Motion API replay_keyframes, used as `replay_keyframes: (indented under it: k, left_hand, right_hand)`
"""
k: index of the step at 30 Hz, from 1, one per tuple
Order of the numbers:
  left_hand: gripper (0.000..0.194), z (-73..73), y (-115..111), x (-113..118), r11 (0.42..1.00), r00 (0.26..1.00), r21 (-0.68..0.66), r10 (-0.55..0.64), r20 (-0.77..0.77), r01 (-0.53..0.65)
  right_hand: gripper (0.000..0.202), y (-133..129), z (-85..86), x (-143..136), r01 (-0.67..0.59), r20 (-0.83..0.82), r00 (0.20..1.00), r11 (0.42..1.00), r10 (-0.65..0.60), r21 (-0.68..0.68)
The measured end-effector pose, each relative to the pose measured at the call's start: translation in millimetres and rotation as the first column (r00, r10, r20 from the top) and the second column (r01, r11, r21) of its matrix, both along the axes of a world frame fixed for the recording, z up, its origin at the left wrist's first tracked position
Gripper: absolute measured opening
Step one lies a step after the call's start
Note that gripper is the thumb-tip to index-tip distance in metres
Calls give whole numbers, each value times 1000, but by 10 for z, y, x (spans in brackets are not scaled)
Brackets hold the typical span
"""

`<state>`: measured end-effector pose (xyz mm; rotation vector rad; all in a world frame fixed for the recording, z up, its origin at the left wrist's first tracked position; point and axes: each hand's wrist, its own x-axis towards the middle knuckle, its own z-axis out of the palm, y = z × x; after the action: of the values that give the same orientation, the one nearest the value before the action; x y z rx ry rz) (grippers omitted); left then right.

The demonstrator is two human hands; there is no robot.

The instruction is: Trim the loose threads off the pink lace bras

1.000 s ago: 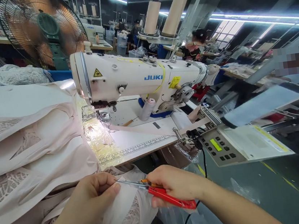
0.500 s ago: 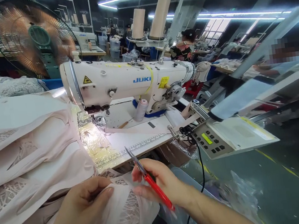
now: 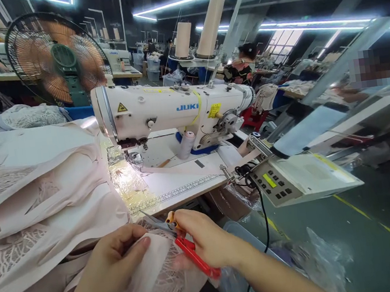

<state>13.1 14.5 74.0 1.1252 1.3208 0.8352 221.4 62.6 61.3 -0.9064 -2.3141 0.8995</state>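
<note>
Pinched between the thumb and fingers of my left hand (image 3: 119, 254) is the edge of a pale pink lace garment (image 3: 165, 282), which hangs down in front of me. My right hand (image 3: 202, 235) is closed round a pair of red-handled thread snips (image 3: 196, 257). Their metal blades point left and lie right by the fabric edge, close to my left fingertips. Whether the blades touch the cloth I cannot tell. Just beyond both hands runs the front edge of the sewing table, marked with a printed ruler (image 3: 179, 193).
A white sewing machine (image 3: 162, 109) stands ahead, a thread cone (image 3: 187, 144) beside it. More pale garments (image 3: 43, 183) are heaped at left, before a fan (image 3: 59, 58). A control box (image 3: 274, 181) juts out at right, its black cable hanging down. Another person (image 3: 240, 64) sits further back.
The snips have swung from pointing up and away to pointing left, with the blades now beside the held fabric edge. My left hand keeps its pinch. The camera view has shifted slightly.
</note>
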Motion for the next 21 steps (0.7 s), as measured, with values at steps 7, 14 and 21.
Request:
replay_keyframes:
  k: [7,14,21]
  left_hand:
    - [21,22,20,-19,1000,999,-19,12,49,-11]
    - [20,113,-2,52,994,994,31,105,-38,-103]
    - [16,207,-27,166,975,975,-2,223,-12,-223]
  right_hand:
    - [55,-9,-47,240,-71,324,944,997,61,17]
    - [53,-67,24,261,-25,365,931,1000,24,-3]
    - [49,-89,52,273,8,386,923,999,11,-49]
